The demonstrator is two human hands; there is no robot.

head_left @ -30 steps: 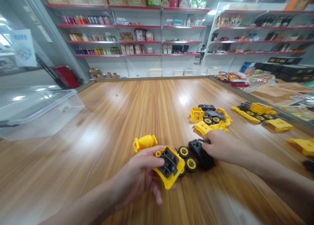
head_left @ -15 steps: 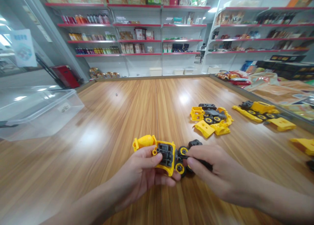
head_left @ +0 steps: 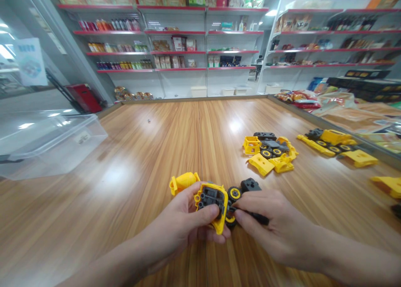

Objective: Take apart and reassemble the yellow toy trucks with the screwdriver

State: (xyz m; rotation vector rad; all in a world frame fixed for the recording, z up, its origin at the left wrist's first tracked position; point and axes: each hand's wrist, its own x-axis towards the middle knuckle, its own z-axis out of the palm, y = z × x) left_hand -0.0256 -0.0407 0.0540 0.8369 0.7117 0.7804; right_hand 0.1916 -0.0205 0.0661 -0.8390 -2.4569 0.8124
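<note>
My left hand (head_left: 196, 220) is closed around a toy truck cab (head_left: 210, 197), yellow outside with black parts inside, its hollow side turned toward me. The thumb presses on the black interior. My right hand (head_left: 272, 222) pinches a slim black screwdriver-like tool (head_left: 258, 217), pointed left toward the cab; whether its tip touches is hidden. Just right of the cab are black wheels with yellow hubs (head_left: 234, 193), partly covered by my fingers. Behind my right fingers lies a black block-like part (head_left: 249, 185). A yellow mixer drum (head_left: 184, 182) rests on the table beyond my left hand.
Yellow and black toy vehicle parts (head_left: 271, 151) lie in a group to the right, with more toy pieces (head_left: 338, 140) farther right. At left stands a clear plastic bin (head_left: 56, 145). A tiny object (head_left: 148, 120) sits far on the wooden table (head_left: 175, 128). Stocked shelves stand behind.
The cab in my left hand has tilted and shifted slightly right and toward me. My right hand has moved slightly left and down with the tool, uncovering more of the black block.
</note>
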